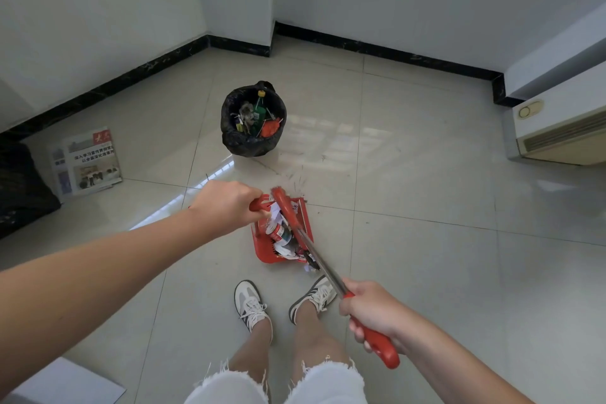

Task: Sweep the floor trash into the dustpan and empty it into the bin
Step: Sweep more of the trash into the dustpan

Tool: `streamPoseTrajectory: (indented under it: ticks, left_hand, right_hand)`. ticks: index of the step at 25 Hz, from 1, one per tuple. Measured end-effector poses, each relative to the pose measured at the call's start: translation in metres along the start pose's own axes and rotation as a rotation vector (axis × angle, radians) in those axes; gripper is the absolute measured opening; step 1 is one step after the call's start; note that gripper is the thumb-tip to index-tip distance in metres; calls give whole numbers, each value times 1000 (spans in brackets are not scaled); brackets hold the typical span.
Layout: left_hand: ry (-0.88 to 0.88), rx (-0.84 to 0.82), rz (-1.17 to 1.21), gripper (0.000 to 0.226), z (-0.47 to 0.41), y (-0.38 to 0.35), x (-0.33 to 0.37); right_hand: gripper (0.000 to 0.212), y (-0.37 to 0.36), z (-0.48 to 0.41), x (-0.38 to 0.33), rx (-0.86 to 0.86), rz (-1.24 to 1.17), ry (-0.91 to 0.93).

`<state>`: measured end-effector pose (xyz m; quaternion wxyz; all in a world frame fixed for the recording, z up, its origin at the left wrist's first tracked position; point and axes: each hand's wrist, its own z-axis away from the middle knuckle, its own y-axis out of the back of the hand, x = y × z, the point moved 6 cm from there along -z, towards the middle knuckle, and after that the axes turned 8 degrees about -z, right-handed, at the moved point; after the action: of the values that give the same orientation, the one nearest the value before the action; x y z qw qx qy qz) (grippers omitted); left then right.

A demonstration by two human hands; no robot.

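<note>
My left hand (226, 207) grips the red handle of a red dustpan (262, 248) that sits low over the tiled floor in front of my feet. Paper scraps and a small bottle (280, 234) fill the pan. My right hand (370, 311) grips the red grip of a broom (319, 256); its metal shaft runs up-left across the pan and its red head (282, 198) lies at the pan's far end. A bin (252, 120) lined with a black bag stands farther ahead, holding a green bottle and other trash.
A newspaper (88, 161) leans at the left wall beside a black bag (19, 184). A white floor-standing unit (564, 128) stands at the right. White walls with black skirting close the far side. A white sheet (65, 380) lies at the lower left.
</note>
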<state>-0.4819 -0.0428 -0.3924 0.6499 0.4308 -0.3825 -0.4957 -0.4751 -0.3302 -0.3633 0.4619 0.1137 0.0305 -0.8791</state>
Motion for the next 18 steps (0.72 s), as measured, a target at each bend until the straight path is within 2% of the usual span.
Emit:
streamPoseTrajectory:
  ticks: [5, 8, 13, 18]
  left_hand:
    - [-108, 171, 9, 38, 6, 1, 17]
    - [-38, 206, 9, 36, 12, 2, 3]
    - [5, 238, -26, 39, 16, 6, -10]
    - [-5, 245, -65, 45, 34, 37, -20]
  right_hand:
    - [55, -14, -13, -11, 7, -8, 66]
    - [49, 10, -10, -15, 75, -30, 103]
    - [68, 56, 6, -12, 183, -77, 141]
    - [47, 80, 21, -21, 248, -182, 116]
